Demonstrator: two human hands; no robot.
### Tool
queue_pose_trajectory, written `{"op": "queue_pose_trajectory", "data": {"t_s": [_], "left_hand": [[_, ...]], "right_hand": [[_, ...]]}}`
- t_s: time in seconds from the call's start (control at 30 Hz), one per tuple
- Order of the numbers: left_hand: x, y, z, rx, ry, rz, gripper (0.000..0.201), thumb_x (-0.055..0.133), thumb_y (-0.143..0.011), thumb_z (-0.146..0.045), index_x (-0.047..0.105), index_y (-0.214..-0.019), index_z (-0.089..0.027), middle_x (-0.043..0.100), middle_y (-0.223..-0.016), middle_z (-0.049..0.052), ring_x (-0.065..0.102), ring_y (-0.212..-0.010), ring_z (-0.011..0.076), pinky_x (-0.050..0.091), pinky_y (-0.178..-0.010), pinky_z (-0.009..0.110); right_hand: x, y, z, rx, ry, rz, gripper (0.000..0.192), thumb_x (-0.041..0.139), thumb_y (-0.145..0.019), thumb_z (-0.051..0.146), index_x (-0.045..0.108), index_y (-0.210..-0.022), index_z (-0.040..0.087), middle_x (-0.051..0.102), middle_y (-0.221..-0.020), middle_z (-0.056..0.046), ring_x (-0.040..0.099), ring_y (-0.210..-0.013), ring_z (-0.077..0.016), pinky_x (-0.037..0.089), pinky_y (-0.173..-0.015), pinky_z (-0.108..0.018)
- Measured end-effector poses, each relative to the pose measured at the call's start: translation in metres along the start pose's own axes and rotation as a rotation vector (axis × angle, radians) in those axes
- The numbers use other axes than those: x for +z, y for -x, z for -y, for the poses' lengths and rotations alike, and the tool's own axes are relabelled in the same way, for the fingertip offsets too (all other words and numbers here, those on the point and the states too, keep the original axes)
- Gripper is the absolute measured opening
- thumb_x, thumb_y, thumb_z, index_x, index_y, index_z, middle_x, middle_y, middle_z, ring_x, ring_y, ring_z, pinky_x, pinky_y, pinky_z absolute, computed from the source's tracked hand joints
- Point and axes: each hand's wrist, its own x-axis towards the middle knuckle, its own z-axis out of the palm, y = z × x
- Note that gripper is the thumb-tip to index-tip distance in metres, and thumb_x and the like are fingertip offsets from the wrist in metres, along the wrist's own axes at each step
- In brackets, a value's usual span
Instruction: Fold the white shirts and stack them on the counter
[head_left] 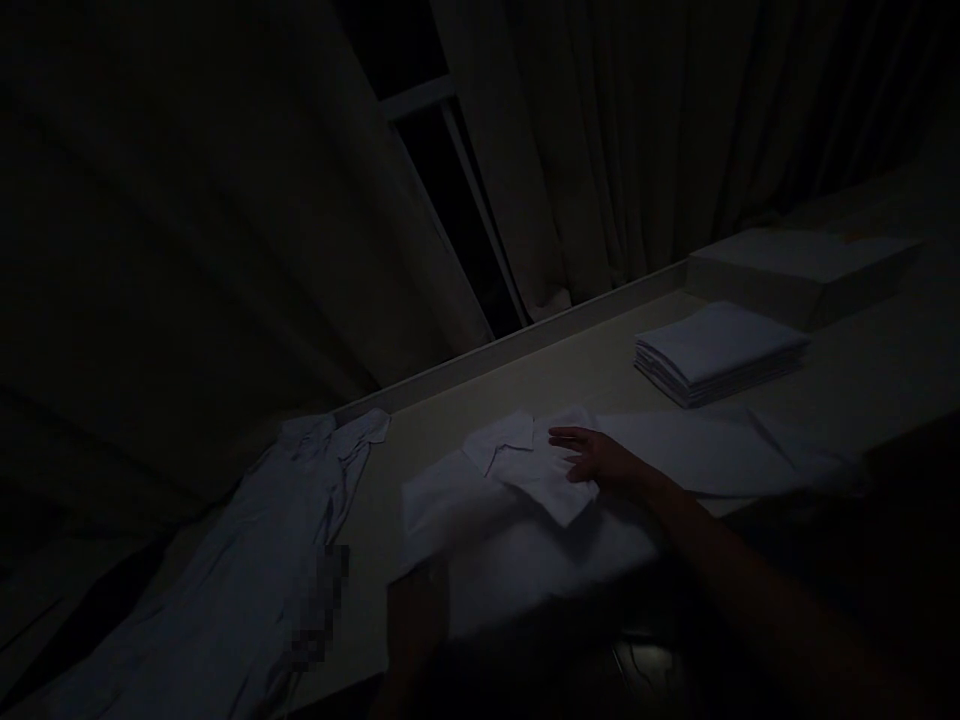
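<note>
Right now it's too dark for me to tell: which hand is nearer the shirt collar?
Right. The right hand rests flat on the white shirt beside its collar; the left hand is down at the shirt's near edge.

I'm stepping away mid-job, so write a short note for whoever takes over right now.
Right hand: open, flat on the white shirt just below its collar.
Left hand: dim, at the shirt's near edge; grip unclear.
Done: folded stack sits far right on the table, a flat box behind it.
Left: this shirt looks partly folded; another shirt lies unfolded at the left.
</note>
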Motion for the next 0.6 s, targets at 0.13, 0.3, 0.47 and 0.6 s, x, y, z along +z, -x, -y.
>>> {"op": "queue_pose_trajectory", "data": {"t_s": [0.13, 0.3, 0.47, 0.6], "left_hand": [[0.004, 0.002, 0.000, 0.027, -0.080, -0.057, 0.041, 0.039, -0.083, -0.023, 0.065, -0.115, -0.013, 0.067, -0.110, 0.019, 0.058, -0.109, 0.0331, 0.038, -0.097, 0.048], [-0.002, 0.000, -0.007, -0.065, -0.026, -0.069, 0.038, 0.042, -0.083, -0.028, 0.067, -0.108, -0.014, 0.069, -0.106, 0.017, 0.059, -0.108, 0.0332, 0.040, -0.095, 0.046], [0.000, -0.004, -0.009, -0.093, -0.058, -0.081, 0.039, 0.039, -0.086, -0.031, 0.068, -0.105, -0.013, 0.068, -0.109, 0.017, 0.059, -0.110, 0.0323, 0.039, -0.097, 0.045], [0.008, -0.005, -0.001, -0.027, -0.165, -0.051, 0.039, 0.038, -0.087, -0.029, 0.067, -0.108, -0.014, 0.068, -0.108, 0.017, 0.058, -0.109, 0.0326, 0.037, -0.097, 0.047]], "right_hand": [[-0.013, -0.004, -0.015, 0.204, 0.155, -0.233, 0.054, 0.076, -0.062, 0.025, 0.063, -0.114, 0.016, 0.062, -0.121, -0.017, 0.064, -0.097, -0.0283, 0.052, -0.082, -0.044], [-0.002, 0.027, -0.017, -0.105, 0.715, -0.233, 0.064, 0.074, -0.069, 0.036, 0.056, -0.129, 0.023, 0.043, -0.144, -0.014, 0.042, -0.130, -0.0340, 0.034, -0.105, -0.053], [0.019, 0.067, -0.032, -0.291, 1.222, 0.195, 0.084, 0.072, -0.064, 0.016, 0.044, -0.142, 0.030, 0.025, -0.157, -0.007, 0.020, -0.142, -0.0359, 0.016, -0.113, -0.055], [0.024, 0.061, -0.038, -0.207, 1.408, 0.185, 0.048, 0.058, -0.078, 0.009, 0.059, -0.125, 0.019, 0.053, -0.135, -0.015, 0.047, -0.122, -0.0309, 0.036, -0.100, -0.045]]}}
